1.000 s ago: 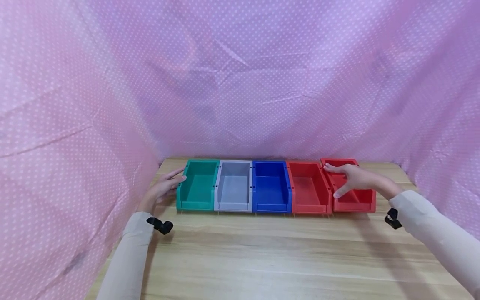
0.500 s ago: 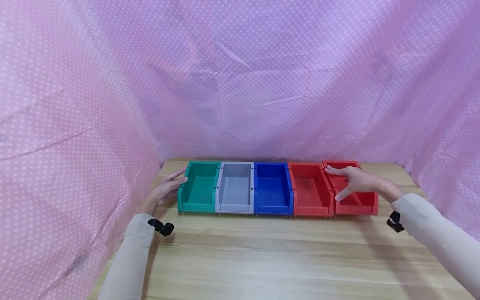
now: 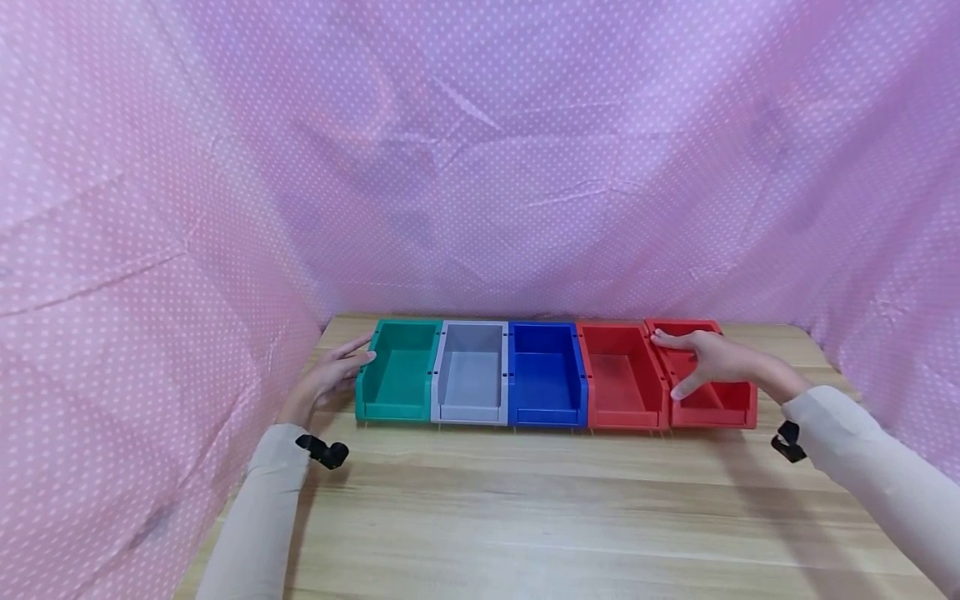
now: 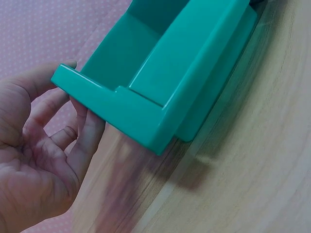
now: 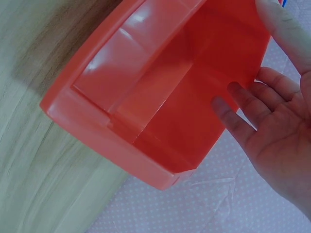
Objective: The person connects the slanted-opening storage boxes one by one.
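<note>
Left hand (image 3: 330, 377) lying flat, fingers straight against the smooth green plastic bin (image 3: 397, 371) ending the row, right hand (image 3: 712, 358) spreading released over the glossy red bin (image 3: 712, 400) on the wood-grain table (image 3: 525, 508).

Pale wooden bench (image 3: 540, 517) runs across the near ground, pink polka-dot cloth (image 3: 525, 167) draped far, left and right, evenly lit.

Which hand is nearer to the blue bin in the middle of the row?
Right. The right hand is over the outer red bin, with one red bin between; the left hand touches the green bin, beyond the grey one from the blue bin.
</note>
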`<move>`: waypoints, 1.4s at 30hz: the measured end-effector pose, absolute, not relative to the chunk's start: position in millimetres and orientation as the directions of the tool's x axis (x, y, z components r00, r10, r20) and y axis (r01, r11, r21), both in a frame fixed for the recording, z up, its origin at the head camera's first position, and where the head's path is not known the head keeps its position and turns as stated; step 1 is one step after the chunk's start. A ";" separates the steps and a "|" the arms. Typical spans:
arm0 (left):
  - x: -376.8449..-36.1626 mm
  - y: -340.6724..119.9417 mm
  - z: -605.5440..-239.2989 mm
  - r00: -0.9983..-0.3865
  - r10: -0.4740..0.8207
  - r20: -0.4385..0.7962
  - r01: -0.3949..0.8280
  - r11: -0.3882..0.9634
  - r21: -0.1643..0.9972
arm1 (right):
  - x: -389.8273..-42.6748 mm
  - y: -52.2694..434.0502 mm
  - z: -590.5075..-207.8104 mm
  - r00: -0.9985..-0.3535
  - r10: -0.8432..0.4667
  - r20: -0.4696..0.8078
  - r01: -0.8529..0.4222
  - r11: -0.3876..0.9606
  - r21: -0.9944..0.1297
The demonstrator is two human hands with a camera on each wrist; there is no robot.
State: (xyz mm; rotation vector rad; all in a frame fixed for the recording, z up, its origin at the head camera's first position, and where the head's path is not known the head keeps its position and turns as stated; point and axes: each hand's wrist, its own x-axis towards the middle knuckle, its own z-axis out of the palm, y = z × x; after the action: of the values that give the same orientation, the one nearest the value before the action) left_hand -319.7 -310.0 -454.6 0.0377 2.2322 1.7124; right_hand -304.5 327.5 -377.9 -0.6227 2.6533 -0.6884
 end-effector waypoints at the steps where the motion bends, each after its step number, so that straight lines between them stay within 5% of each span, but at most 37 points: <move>1: -319.7 -309.7 -454.7 -0.947 0.218 -0.238 -0.172 0.282 0.944 | -304.5 327.8 -378.1 -0.851 -0.486 -0.201 -0.327 0.789 -0.520; 42: -320.5 -307.8 -449.8 -0.941 0.180 -0.288 -0.215 0.340 0.916 | -304.4 323.9 -386.9 -0.853 -0.493 -0.173 -0.358 0.793 -0.493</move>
State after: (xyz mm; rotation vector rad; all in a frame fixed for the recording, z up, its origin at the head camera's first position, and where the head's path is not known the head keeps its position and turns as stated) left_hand -320.5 -307.8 -449.8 -0.0308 2.2709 1.6301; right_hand -304.4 323.9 -386.9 -0.6542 2.6903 -0.6548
